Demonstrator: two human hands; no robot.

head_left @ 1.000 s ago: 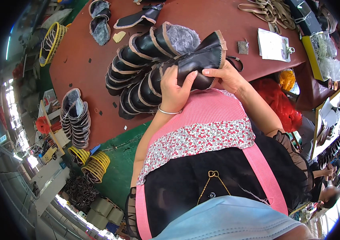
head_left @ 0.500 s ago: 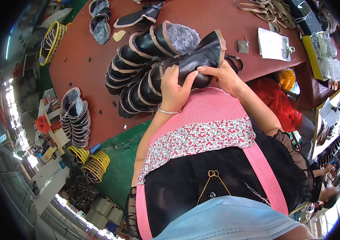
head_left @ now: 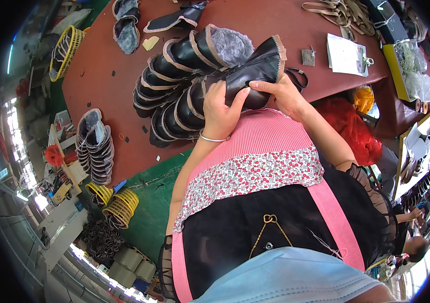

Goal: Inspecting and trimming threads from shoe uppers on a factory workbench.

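A black leather shoe upper point(head_left: 259, 66) with tan zigzag-stitched edging lies at the near edge of the table, against my apron. My left hand point(head_left: 222, 112) grips its left side with the fingers curled over. My right hand point(head_left: 281, 96) pinches its right side, fingers hidden underneath. Both thumbs press close together on the leather beside a small dark spot I cannot make out. Directly left of it, two rows of nested black uppers point(head_left: 170, 90) fan across the table. Grey fur lining point(head_left: 231, 46) shows in the end one.
The red-brown table point(head_left: 98, 83) also carries more fur-lined uppers point(head_left: 126, 34), a stacked row point(head_left: 94, 146) at left, a clipboard with papers point(head_left: 346, 55), tan straps point(head_left: 341, 15) and a black cord loop point(head_left: 298, 80). Yellow baskets point(head_left: 123, 206) stand on the green floor.
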